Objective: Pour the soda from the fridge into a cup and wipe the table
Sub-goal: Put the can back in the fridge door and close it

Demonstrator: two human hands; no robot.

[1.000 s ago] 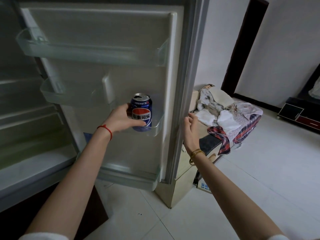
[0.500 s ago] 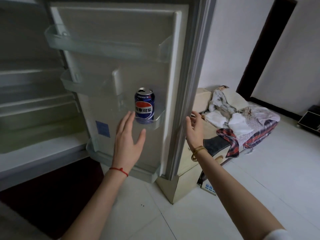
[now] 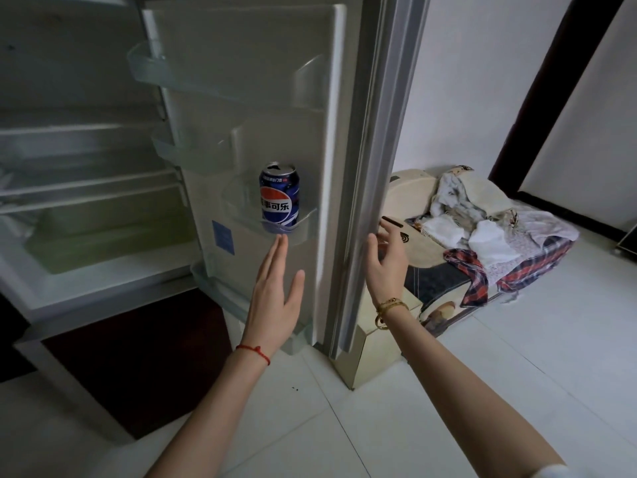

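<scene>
Soda can point(image 3: 279, 198) upright in fridge door shelf point(image 3: 306, 222). Left hand point(image 3: 275, 288) flat, fingers straight, empty, below can. Right hand point(image 3: 386, 267) relaxed, empty, beside door edge point(image 3: 372, 167).

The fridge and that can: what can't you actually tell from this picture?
- Can, head view: its foot sits behind the door shelf's cloudy rim; how full it is cannot be seen.
- Fridge inside: cut off by the left edge, dim.
- Cup and table: out of view.
- Pile of clothes: single pieces too jumbled to tell.
</scene>
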